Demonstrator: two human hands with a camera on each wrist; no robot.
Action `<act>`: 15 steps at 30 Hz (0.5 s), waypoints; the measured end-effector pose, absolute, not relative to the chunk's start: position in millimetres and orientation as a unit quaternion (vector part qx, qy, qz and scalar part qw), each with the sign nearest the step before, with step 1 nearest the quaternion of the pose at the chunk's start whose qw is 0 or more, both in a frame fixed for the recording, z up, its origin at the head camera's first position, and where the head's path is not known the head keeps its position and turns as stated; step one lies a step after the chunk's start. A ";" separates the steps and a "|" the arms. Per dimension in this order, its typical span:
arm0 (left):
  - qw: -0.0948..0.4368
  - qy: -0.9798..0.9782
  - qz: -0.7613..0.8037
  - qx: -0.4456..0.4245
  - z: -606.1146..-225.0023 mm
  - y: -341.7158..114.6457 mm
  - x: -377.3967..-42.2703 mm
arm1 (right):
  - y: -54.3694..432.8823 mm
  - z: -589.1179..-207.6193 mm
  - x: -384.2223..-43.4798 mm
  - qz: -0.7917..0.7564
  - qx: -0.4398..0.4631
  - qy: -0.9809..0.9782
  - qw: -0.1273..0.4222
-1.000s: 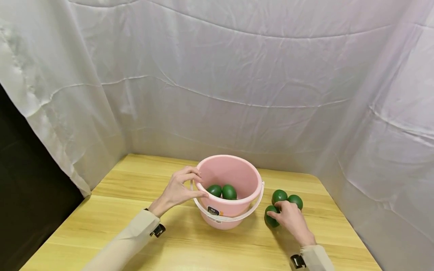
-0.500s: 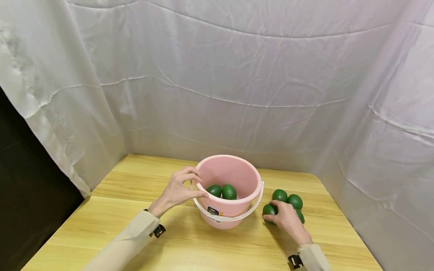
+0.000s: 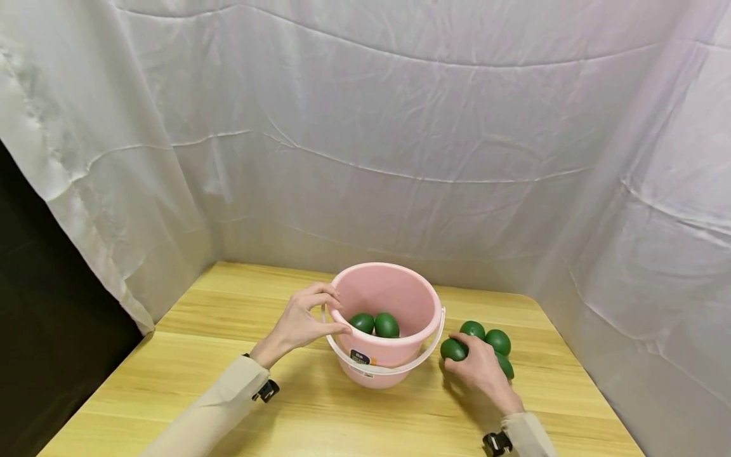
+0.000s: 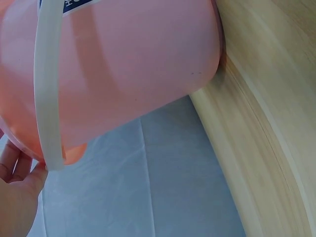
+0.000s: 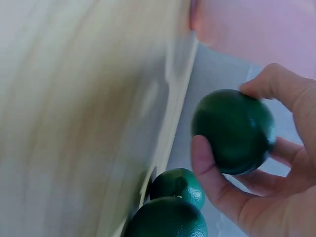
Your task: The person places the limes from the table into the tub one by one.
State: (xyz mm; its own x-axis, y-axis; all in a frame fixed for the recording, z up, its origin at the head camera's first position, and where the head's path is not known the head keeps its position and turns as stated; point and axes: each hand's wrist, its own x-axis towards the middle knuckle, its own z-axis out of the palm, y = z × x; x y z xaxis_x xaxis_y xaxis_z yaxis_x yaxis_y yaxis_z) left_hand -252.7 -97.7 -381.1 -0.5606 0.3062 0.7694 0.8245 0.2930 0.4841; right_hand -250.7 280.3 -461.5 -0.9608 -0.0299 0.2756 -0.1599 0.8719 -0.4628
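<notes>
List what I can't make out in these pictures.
- Small print on the label: head view, too small.
- Undersides of two green fruits in the pink bucket: head view, hidden by its near side.
- One loose green fruit: head view, partly behind the right hand.
- Left hand: left wrist view, cut off by left edge.

bucket cropped in wrist views, label unreadable

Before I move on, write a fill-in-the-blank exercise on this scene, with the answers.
The left hand grips a bucket coloured ____.
The right hand holds a fruit coloured ____.
In the head view, that fruit is to the ____ of the bucket.
Inside the bucket, the fruits visible number ____.
Missing words: pink; green; right; two.
</notes>
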 end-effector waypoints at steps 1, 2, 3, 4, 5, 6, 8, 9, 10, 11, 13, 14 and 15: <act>0.280 -0.755 -0.461 -0.373 -381.1 -97.7 -252.2 | 280.7 -461.2 -251.1 0.253 0.052 -0.956 0.141; 0.279 -0.756 -0.461 -0.372 -381.1 -97.6 -252.1 | 281.0 -460.9 -251.4 0.258 0.056 -0.952 0.153; 0.279 -0.756 -0.461 -0.371 -381.0 -97.5 -252.0 | 281.3 -460.7 -251.6 0.264 0.061 -0.948 0.165; 0.279 -0.757 -0.461 -0.370 -381.0 -97.5 -252.0 | 281.5 -460.6 -251.9 0.269 0.068 -0.944 0.180; 0.279 -0.757 -0.461 -0.369 -381.0 -97.4 -252.1 | 281.8 -460.7 -252.2 0.273 0.075 -0.939 0.193; 0.279 -0.757 -0.461 -0.369 -381.0 -97.4 -252.2 | 281.8 -460.7 -252.7 0.278 0.082 -0.934 0.207; 0.278 -0.757 -0.461 -0.370 -381.0 -97.5 -252.5 | 281.5 -460.6 -253.4 0.287 0.094 -0.924 0.233; 0.278 -0.757 -0.461 -0.370 -381.1 -97.6 -252.5 | 281.2 -460.4 -253.7 0.291 0.095 -0.921 0.243; 0.277 -0.758 -0.461 -0.370 -381.2 -97.6 -252.6 | 280.9 -460.1 -254.2 0.295 0.094 -0.917 0.250; 0.276 -0.758 -0.461 -0.369 -381.3 -97.7 -252.7 | 280.6 -459.8 -254.6 0.301 0.090 -0.914 0.255; 0.275 -0.759 -0.461 -0.369 -381.5 -97.8 -252.7 | 280.1 -458.7 -254.8 0.316 0.074 -0.909 0.260; 0.274 -0.760 -0.461 -0.368 -381.6 -97.8 -252.7 | 280.0 -458.1 -254.9 0.325 0.064 -0.907 0.261; 0.272 -0.760 -0.461 -0.368 -381.5 -97.8 -252.7 | 279.9 -457.2 -254.8 0.336 0.052 -0.904 0.260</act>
State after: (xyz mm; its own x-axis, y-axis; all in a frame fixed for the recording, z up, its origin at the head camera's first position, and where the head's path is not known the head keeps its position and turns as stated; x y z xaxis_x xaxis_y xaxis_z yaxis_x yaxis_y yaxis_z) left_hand -252.7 -97.8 -381.5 -0.5808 0.3081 0.7535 0.8106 0.3040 0.5005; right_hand -254.8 279.9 -457.2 -0.8597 0.0809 0.5044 -0.2686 0.7683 -0.5810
